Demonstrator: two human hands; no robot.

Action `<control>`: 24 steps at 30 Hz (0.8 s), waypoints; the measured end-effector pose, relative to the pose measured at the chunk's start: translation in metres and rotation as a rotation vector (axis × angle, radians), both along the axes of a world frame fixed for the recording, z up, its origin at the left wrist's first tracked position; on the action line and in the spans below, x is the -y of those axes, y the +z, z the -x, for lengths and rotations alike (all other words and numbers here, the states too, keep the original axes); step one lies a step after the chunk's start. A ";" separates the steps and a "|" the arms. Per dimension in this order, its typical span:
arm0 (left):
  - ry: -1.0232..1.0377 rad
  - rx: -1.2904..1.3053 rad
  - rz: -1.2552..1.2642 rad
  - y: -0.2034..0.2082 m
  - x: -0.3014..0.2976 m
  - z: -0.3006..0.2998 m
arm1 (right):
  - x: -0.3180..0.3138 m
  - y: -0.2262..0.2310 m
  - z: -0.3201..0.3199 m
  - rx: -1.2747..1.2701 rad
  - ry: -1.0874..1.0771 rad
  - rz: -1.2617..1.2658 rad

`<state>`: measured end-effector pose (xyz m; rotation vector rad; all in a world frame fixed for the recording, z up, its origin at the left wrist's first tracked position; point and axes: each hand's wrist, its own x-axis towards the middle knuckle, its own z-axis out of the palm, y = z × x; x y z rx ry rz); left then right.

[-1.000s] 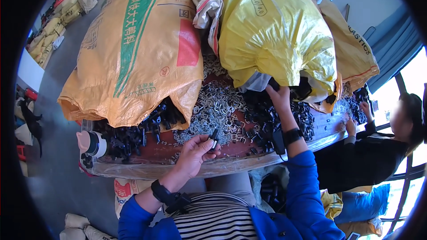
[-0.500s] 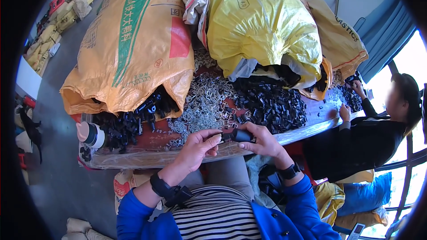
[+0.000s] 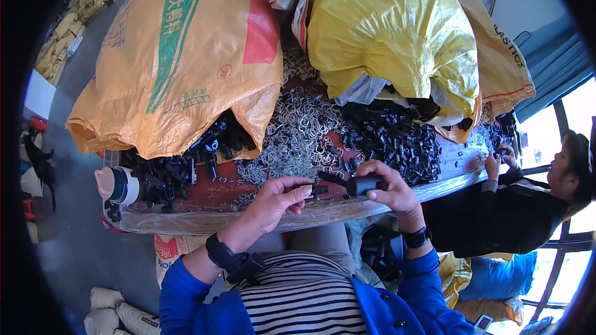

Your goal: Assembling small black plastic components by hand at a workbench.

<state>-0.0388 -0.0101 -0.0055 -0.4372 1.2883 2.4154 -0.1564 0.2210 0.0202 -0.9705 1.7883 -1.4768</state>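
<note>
two dark bands (image 3: 223,254) circle my wrists. just past them, my left hand (image 3: 273,203) pinches a small black piece (image 3: 319,190) between thumb and fingers, its end sticking out to the right, toward my other hand. my right hand (image 3: 397,195) grips a black cylinder (image 3: 367,185), thumb below and fingers over it; a thin dark part of it points left, near the small piece but apart from it. both held things are above the near edge of the desk (image 3: 186,223), between my hands.

beyond my left hand lie silvery metal rings (image 3: 292,149); beyond my right, a heap of short black parts (image 3: 397,155). to the far left stands a pink-lidded container (image 3: 119,186). farther back, an orange sack (image 3: 205,80) and a yellow sack (image 3: 391,37) slump on the desk, and at the right a co-worker (image 3: 515,205) sits with both hands over the parts.
</note>
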 end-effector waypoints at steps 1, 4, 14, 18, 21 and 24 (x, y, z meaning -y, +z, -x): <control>0.009 0.007 -0.012 -0.001 0.001 0.001 | -0.004 -0.002 0.002 0.003 0.000 -0.003; 0.012 0.013 -0.045 -0.001 0.002 0.002 | -0.015 -0.010 0.000 0.249 -0.191 0.341; 0.061 -0.036 -0.046 0.012 -0.007 -0.009 | -0.007 -0.028 -0.047 0.833 -0.534 0.528; -0.006 -0.060 0.026 0.017 -0.013 -0.016 | 0.017 -0.004 -0.070 0.370 -0.246 0.145; -0.069 -0.097 0.107 0.016 -0.013 -0.019 | 0.025 0.004 -0.073 0.078 -0.110 0.005; -0.105 -0.133 0.201 0.016 -0.013 -0.020 | 0.032 0.006 -0.070 -0.142 -0.028 -0.063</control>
